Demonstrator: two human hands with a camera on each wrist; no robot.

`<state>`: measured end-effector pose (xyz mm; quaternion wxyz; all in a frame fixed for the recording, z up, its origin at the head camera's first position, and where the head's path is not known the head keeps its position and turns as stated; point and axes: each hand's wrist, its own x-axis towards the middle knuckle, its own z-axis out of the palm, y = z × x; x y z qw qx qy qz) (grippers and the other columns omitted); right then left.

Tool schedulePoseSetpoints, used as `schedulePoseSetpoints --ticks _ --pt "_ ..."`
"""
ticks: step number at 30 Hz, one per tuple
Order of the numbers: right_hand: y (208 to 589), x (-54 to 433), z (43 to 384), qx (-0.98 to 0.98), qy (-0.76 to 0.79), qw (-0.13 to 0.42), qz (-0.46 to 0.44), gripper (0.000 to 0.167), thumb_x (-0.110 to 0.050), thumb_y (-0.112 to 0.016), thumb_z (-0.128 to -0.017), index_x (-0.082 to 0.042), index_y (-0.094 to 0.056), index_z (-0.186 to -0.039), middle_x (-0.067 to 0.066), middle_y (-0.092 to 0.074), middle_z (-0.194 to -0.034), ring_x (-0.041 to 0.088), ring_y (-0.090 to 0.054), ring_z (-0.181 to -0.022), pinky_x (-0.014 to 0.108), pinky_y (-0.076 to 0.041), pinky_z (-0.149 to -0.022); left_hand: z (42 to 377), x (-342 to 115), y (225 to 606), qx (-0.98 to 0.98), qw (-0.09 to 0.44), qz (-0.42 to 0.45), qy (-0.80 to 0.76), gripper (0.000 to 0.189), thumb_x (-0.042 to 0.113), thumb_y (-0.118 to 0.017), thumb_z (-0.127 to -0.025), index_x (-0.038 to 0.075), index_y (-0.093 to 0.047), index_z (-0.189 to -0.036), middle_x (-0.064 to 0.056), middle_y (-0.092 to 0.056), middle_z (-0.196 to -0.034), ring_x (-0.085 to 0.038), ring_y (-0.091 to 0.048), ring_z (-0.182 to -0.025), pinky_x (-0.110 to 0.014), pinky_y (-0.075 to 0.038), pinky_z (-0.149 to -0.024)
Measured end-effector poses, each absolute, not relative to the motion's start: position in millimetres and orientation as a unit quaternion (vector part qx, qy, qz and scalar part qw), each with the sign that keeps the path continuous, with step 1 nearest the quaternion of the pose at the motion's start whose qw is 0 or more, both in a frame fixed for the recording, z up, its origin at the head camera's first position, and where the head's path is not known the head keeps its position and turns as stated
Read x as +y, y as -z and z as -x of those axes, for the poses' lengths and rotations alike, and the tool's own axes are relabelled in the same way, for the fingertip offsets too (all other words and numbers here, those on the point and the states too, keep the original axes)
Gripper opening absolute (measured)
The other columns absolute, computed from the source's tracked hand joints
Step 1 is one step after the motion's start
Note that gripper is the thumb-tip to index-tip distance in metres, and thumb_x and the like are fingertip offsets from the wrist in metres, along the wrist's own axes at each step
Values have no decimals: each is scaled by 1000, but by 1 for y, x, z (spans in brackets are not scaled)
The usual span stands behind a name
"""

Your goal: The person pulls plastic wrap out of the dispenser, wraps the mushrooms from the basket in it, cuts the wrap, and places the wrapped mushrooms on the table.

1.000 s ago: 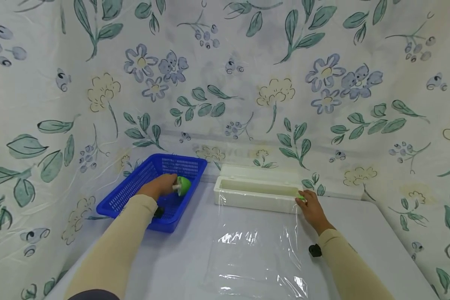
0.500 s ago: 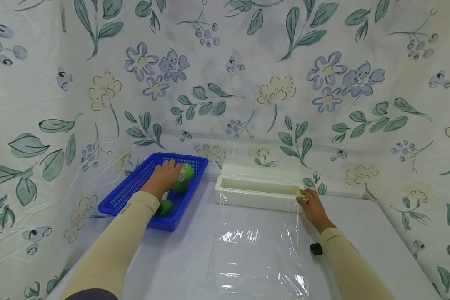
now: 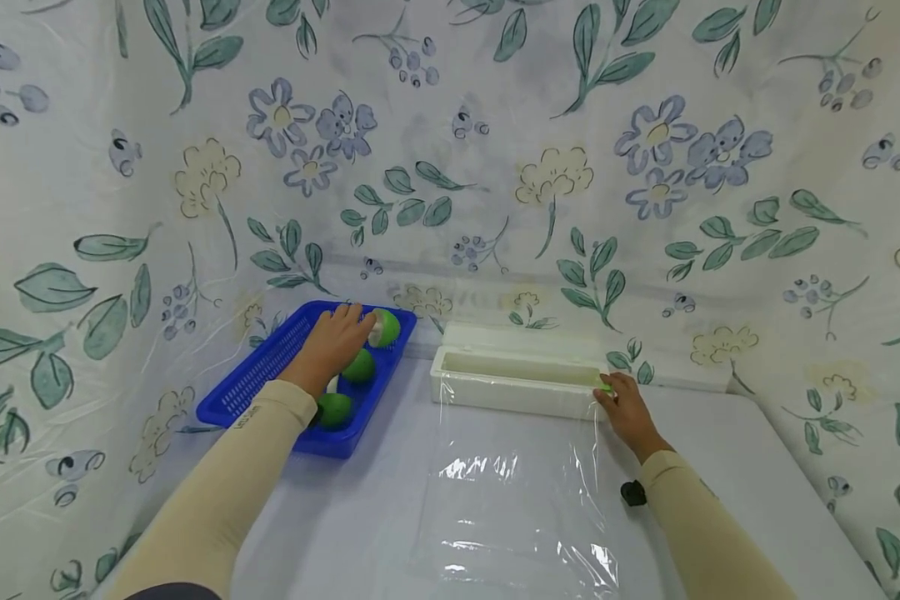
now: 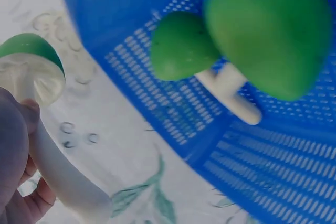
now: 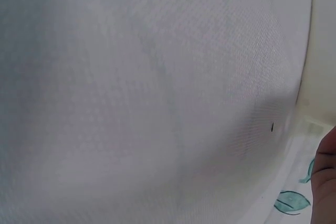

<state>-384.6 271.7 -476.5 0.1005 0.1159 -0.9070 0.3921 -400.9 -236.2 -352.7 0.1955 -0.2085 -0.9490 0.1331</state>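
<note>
Over the far end of a blue basket [image 3: 266, 367] on the desk [image 3: 375, 517], the left hand [image 3: 333, 343] grips a green-capped mushroom [image 3: 385, 328], the fingers wrapped about its pale stem. From my remote post I see the palm cut off at the left edge of the left wrist view, and I cannot tell whether the mushroom touches the rim. Two more mushrooms [image 4: 184, 48] lie inside the basket, their stems partly covered by the sleeve [image 3: 232, 479] in the head view. To the right, the right hand [image 3: 627, 412] pinches a small green piece [image 3: 606, 387] at the end of a long white box [image 3: 521, 359]; the fingers hide most of it. Clear film [image 3: 513, 508] runs from the box down the desk and out of frame. My right wrist view is mostly blurred white, with the hand cropped at its edge. A black object [image 3: 633, 493], too small for me to name, sits by the right wrist.
</note>
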Motion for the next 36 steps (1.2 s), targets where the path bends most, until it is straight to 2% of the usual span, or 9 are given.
schedulePoseSetpoints --ticks 4,13,19,25,30,36 --pt "473 272 387 -909 -389 99 -113 57 -32 -44 -105 9 -35 -144 31 -21 -148 49 -37 -127 58 -33 -102 396 -227 343 -929 239 238 -149 33 -1 -57 -96 3 -51 -128 -23 -50 -120 -41 -49 -111 -54 -46 -83" --pt "471 272 386 -910 -391 92 -104 56 -29 -45 -105 9 -34 -144 31 -20 -149 48 -37 -128 57 -33 -103 382 -208 334 -888 299 302 -176 29 -2 -64 -91 5 -54 -118 -18 -53 -111 -36 -52 -100 -48 -48 -77" --pt "472 272 386 -909 -392 98 -102 54 -27 -47 -104 9 -37 -143 30 -24 -148 47 -39 -125 56 -35 -101 374 -194 335 -872 311 323 -195 23 1 -62 -93 5 -56 -115 -17 -56 -110 -35 -54 -100 -45 -47 -73" --pt "472 271 385 -908 -395 99 -100 54 -27 -48 -104 10 -38 -141 31 -25 -147 46 -35 -130 55 -35 -101 366 -184 339 -840 347 360 -209 20 4 -66 -91 7 -55 -108 -12 -54 -100 -29 -52 -88 -38 -44 -66" --pt "473 271 384 -910 -391 97 -99 53 -28 -48 -104 8 -39 -141 30 -24 -148 46 -44 -121 55 -38 -97 359 -175 345 -814 372 398 -201 22 4 -68 -90 7 -54 -106 -10 -53 -96 -27 -50 -84 -36 -42 -65" --pt "472 270 384 -908 -395 97 -98 54 -29 -48 -104 8 -39 -142 30 -24 -149 47 -43 -123 55 -37 -99 345 -160 348 -810 363 411 -210 18 6 -64 -93 8 -53 -108 -9 -53 -97 -25 -49 -84 -34 -38 -65"
